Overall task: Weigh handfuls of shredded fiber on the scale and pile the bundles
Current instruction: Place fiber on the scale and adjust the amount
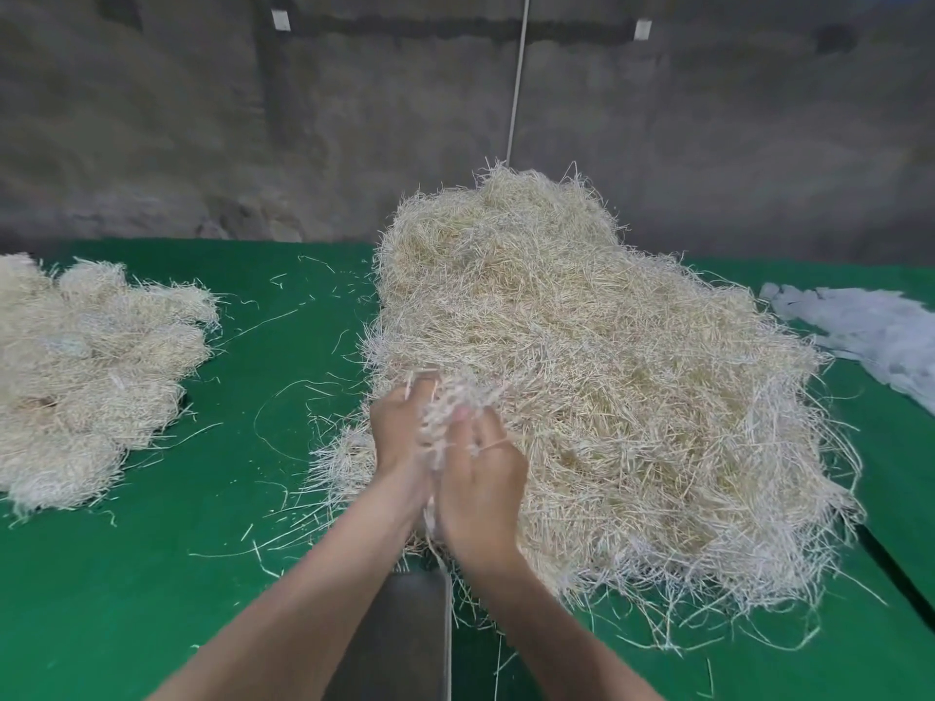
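Observation:
A big heap of pale shredded fiber (607,376) covers the middle and right of the green table (167,574). At the heap's near left edge my left hand (399,437) and my right hand (485,493) are pressed together around a handful of fiber (455,412), which sticks up between the fingers. A grey metal scale platform (410,629) lies below my wrists, partly hidden by my forearms. Rounded fiber bundles (86,376) are piled at the left side of the table.
Loose strands (283,412) are scattered on the green surface between the heap and the bundles. Crumpled clear plastic (870,331) lies at the right edge. A grey wall (202,118) stands behind the table, with a white cord (517,78) hanging down it.

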`<state>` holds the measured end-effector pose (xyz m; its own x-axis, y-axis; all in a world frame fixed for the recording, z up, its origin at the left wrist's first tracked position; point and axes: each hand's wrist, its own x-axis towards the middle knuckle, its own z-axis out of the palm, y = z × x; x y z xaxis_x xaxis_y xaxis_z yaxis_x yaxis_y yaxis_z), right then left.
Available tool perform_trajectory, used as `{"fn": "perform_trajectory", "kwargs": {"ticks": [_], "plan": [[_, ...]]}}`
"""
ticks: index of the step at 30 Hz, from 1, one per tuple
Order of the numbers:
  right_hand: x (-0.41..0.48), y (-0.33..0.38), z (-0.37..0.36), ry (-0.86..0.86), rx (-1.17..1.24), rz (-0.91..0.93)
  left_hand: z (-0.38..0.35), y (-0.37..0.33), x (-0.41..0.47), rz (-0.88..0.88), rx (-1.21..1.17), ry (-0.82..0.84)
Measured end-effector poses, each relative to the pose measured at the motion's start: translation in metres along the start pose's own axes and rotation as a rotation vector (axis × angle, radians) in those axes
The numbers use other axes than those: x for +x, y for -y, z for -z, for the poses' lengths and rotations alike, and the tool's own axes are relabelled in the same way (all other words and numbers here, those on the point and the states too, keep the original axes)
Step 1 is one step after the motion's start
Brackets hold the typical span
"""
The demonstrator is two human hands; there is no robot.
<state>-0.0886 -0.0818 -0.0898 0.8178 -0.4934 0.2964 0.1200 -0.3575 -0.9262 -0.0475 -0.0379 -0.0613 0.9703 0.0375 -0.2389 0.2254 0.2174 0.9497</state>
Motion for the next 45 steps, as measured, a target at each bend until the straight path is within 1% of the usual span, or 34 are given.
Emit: {"fn": "perform_trajectory", "kwargs": {"ticks": [1,2,4,5,6,8,9,12,13,15,17,19,20,21,22,23,25,26,27,28,29,30,31,32,33,34,35,37,38,40,42,43,44,45], "plan": [[0.001,0.002,0.001,0.016,-0.012,-0.009,-0.001,-0.001,-0.003,0.019,-0.016,-0.016],[0.012,-0.002,0.005,0.003,0.001,-0.068,-0.003,0.002,-0.007,0.042,-0.001,0.012],[0.033,-0.001,0.020,-0.032,0.133,-0.200,-0.008,0.007,-0.016,0.125,0.043,0.050],[0.033,-0.003,0.024,-0.060,0.164,-0.202,-0.010,0.007,-0.021,0.185,0.061,0.062],[0.025,-0.001,0.022,-0.078,0.141,-0.158,-0.009,0.007,-0.014,0.181,0.087,0.098],[0.005,0.001,0.009,-0.036,0.051,-0.046,-0.004,0.003,-0.004,0.149,0.052,0.098],[0.001,-0.001,0.004,-0.004,0.021,-0.025,-0.002,0.003,-0.004,0.156,0.026,0.073],[0.018,-0.010,0.020,0.084,0.076,-0.167,-0.004,0.005,-0.009,0.194,0.158,0.089],[0.023,-0.013,0.029,0.140,0.099,-0.206,-0.002,0.006,-0.009,0.170,0.196,0.068],[0.026,-0.020,0.042,0.221,0.252,-0.284,0.007,0.002,-0.001,-0.037,0.276,0.005],[0.028,-0.019,0.050,0.257,0.421,-0.329,0.013,0.000,0.005,-0.153,0.370,0.026],[0.028,-0.013,0.046,0.372,0.415,-0.310,0.008,0.005,0.004,-0.238,0.488,0.083],[0.023,-0.005,0.041,0.435,0.372,-0.293,0.002,0.007,0.002,-0.284,0.509,0.112],[0.017,0.002,0.036,0.462,0.319,-0.273,-0.002,0.007,-0.002,-0.304,0.480,0.121],[0.016,0.004,0.032,0.431,0.277,-0.256,-0.004,0.005,-0.004,-0.295,0.396,0.119],[0.017,0.007,0.030,0.344,0.284,-0.281,-0.001,0.002,-0.006,-0.249,0.279,0.110],[0.029,0.003,0.035,0.171,0.378,-0.435,0.012,0.003,-0.009,-0.072,0.036,0.112],[0.036,0.001,0.040,0.117,0.414,-0.504,0.018,0.007,-0.013,0.030,-0.026,0.149],[0.042,-0.001,0.042,0.075,0.404,-0.528,0.021,0.010,-0.021,0.142,-0.079,0.221],[0.043,-0.002,0.041,0.055,0.350,-0.499,0.018,0.014,-0.028,0.250,-0.130,0.288],[0.039,-0.001,0.037,0.052,0.272,-0.421,0.012,0.016,-0.033,0.301,-0.152,0.300],[0.029,-0.003,0.033,0.055,0.168,-0.280,0.006,0.013,-0.037,0.301,-0.144,0.247],[0.014,-0.004,0.026,0.047,0.048,-0.096,0.005,0.011,-0.035,0.258,-0.125,0.158],[-0.003,-0.008,0.019,0.042,-0.066,0.067,0.006,0.010,-0.026,0.176,-0.136,0.068],[-0.018,-0.010,0.014,0.061,-0.150,0.184,0.006,0.010,-0.017,0.118,-0.133,-0.015],[-0.023,-0.013,0.012,0.080,-0.193,0.221,0.007,0.012,-0.016,0.067,-0.119,-0.081],[-0.016,-0.013,0.013,0.093,-0.184,0.171,0.005,0.015,-0.020,0.066,-0.082,-0.118],[0.012,-0.021,0.025,0.081,-0.095,-0.013,0.001,0.027,-0.033,0.088,-0.026,-0.083],[0.022,-0.021,0.032,0.053,-0.065,-0.060,-0.003,0.028,-0.039,0.097,0.022,-0.044],[0.017,-0.021,0.033,0.003,-0.020,-0.058,-0.004,0.024,-0.031,0.056,0.070,0.003],[-0.005,-0.008,0.020,0.058,-0.009,0.013,-0.001,0.010,-0.014,-0.013,0.116,-0.035],[-0.008,-0.002,0.018,0.068,0.003,0.026,-0.002,0.007,-0.012,-0.011,0.108,-0.049],[-0.001,0.001,0.020,0.055,0.008,-0.017,-0.004,0.008,-0.014,0.005,0.091,-0.043],[0.014,0.001,0.025,0.030,0.069,-0.100,-0.008,0.011,-0.018,0.046,0.094,-0.006]]}}
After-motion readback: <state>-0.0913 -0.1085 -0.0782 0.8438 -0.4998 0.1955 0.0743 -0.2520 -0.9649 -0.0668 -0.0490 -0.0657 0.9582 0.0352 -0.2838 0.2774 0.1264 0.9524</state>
